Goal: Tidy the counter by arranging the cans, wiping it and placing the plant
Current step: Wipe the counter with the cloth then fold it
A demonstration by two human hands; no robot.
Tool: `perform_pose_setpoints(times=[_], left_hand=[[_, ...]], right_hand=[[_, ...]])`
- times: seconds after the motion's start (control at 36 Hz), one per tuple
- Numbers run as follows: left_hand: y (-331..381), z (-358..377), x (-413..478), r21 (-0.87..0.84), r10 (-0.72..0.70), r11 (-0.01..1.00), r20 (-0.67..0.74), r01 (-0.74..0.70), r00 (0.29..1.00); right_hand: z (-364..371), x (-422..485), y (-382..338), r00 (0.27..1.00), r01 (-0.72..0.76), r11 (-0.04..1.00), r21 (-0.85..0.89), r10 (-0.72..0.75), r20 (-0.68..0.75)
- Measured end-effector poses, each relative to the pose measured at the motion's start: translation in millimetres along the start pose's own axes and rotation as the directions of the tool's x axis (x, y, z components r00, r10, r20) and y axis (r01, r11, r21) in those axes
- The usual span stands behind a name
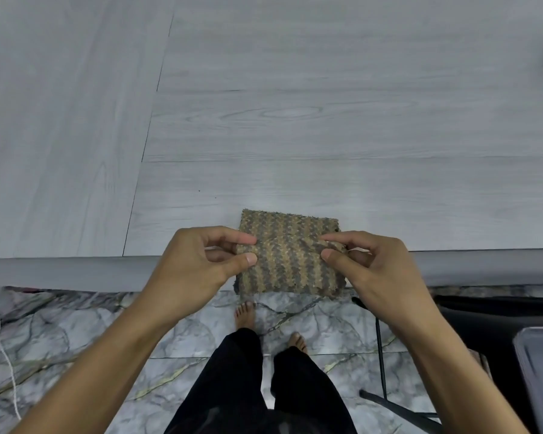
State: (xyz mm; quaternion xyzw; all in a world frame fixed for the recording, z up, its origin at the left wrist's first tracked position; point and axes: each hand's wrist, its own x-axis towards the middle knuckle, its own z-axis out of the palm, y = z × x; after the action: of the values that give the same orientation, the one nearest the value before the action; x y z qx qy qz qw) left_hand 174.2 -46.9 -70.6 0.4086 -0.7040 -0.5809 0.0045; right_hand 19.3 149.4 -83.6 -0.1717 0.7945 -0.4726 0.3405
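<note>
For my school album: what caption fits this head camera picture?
Both hands, left and right, pinch a folded brown-and-grey striped cloth at the grey wood-grain counter's edge.

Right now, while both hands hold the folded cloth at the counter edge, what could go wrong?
1. The cloth hangs partly past the counter front edge; the left hand and right hand only pinch its sides, so it may slip to the floor.
2. The fold may open when wiping starts.
3. The bare feet stand near a dark chair leg, a possible trip when stepping right.
</note>
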Motion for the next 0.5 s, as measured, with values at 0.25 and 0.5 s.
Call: perform_pose_setpoints(times=[0.25, 0.5], left_hand=[[8, 17, -40, -0.083, -0.019, 0.996, 0.072, 0.025, 0.997], [32, 58, -47, -0.111, 0.044, 0.994, 0.201, -0.022, 0.979]], right_hand=[[-17, -45, 14, 0.998, -0.067, 0.964, 0.259, 0.070, -0.004], [-52, -86, 31, 0.986, -0.017, 0.906, 0.423, 0.086, -0.144]])
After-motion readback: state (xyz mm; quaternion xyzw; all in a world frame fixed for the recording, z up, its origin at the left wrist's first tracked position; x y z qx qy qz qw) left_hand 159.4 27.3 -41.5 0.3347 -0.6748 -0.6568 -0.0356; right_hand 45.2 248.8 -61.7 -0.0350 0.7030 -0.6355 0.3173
